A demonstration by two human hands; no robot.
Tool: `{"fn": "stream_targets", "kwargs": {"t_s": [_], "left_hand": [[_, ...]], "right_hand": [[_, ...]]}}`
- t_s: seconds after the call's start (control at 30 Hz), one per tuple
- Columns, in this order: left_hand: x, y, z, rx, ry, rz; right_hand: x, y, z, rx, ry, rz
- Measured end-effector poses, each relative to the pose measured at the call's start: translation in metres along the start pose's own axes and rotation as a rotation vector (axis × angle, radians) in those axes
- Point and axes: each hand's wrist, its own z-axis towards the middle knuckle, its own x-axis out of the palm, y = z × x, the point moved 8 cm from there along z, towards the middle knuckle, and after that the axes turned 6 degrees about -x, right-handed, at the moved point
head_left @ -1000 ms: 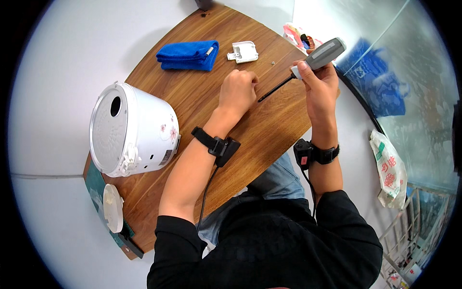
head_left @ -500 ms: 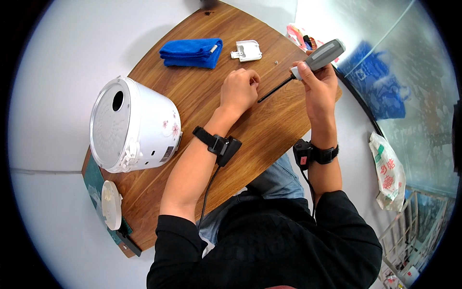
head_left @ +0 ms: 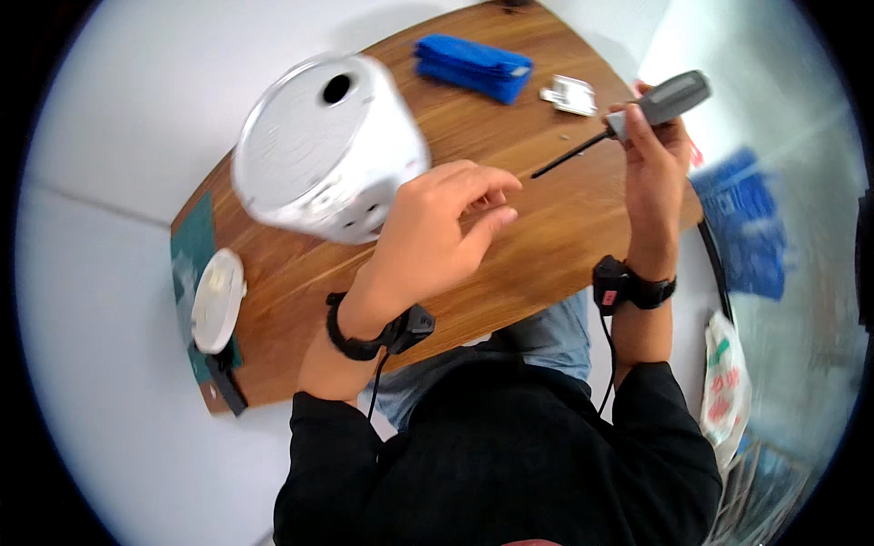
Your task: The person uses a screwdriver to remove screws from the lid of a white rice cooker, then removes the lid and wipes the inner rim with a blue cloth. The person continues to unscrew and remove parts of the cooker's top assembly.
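Note:
My right hand [head_left: 657,173] grips a screwdriver [head_left: 675,97] by its grey handle, the dark shaft slanting down and left above the table. Nearer the middle, my left hand [head_left: 435,237] is raised over the wood, thumb and fingers apart, and nothing shows between them. Behind and left of it stands a white drum-shaped appliance body [head_left: 309,136], with a round dark hole in its top face. A small white plastic cover [head_left: 574,96] lies beyond the screwdriver's shaft. A tiny pale piece [head_left: 564,137] rests near that cover.
A folded blue cloth [head_left: 473,68] lies at the back of the wooden table [head_left: 510,264]. On the left edge, a white oval plastic plate [head_left: 218,305] and a black strip-like object [head_left: 226,384] lie on a green mat [head_left: 192,238]. A white printed bag [head_left: 726,391] is off the right side.
My left hand has come nearer and its fingers have spread from a closed curl. The right hand still holds the screwdriver. The whole view has shifted, moving the table's things rightward and up.

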Motion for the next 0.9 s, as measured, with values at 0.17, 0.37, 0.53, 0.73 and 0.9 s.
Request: {"fn": "stream_targets", "kwargs": {"t_s": [0.17,0.37,0.53,0.73,0.9], "left_hand": [[-0.113,-0.018,-0.078,0.245,-0.330,0.166],[-0.194,0.046,-0.107,0.104,-0.499,0.350],[-0.182,0.085,-0.085,0.040,-0.435,0.362],[-0.164,0.064,-0.085,0.103,-0.556,0.458],[-0.137,0.055,-0.078,0.170,-0.654,0.370]], "right_hand": [[0.072,0.035,-0.002,-0.069,0.260,0.022],[0.184,0.059,-0.021,-0.190,0.463,0.096],[0.240,0.061,-0.020,-0.180,0.564,0.132],[0.288,0.067,-0.028,-0.250,0.649,0.088],[0.303,0.071,-0.029,-0.131,0.686,0.126]]}}
